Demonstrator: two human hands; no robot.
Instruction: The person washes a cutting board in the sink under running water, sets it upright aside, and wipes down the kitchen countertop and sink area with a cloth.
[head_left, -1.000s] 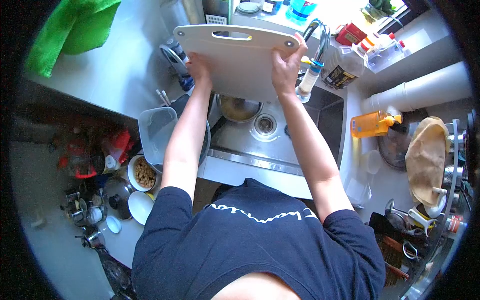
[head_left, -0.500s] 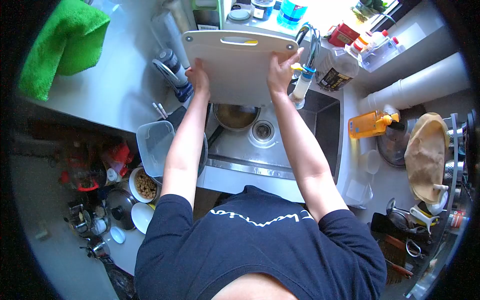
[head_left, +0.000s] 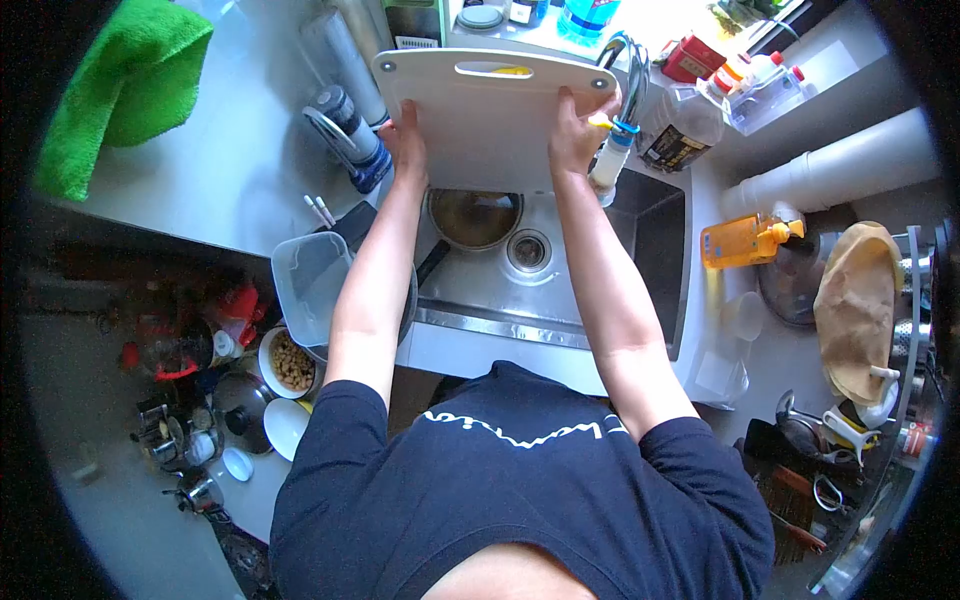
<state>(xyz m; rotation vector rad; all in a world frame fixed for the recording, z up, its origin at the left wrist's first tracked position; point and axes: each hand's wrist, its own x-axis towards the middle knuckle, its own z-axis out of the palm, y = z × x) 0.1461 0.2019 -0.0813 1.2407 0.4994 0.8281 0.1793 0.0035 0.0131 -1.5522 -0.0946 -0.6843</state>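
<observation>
My left hand (head_left: 408,150) and right hand (head_left: 574,140) are clamped on opposite sides of the white cutting board (head_left: 487,125), which I hold up over the sink (head_left: 565,300). A round pan (head_left: 475,218) sits beside the drain (head_left: 529,251).

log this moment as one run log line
white board: held up at sink; left hand: grips left edge; right hand: grips right edge; pan: in sink; orange bottle: right of sink
</observation>
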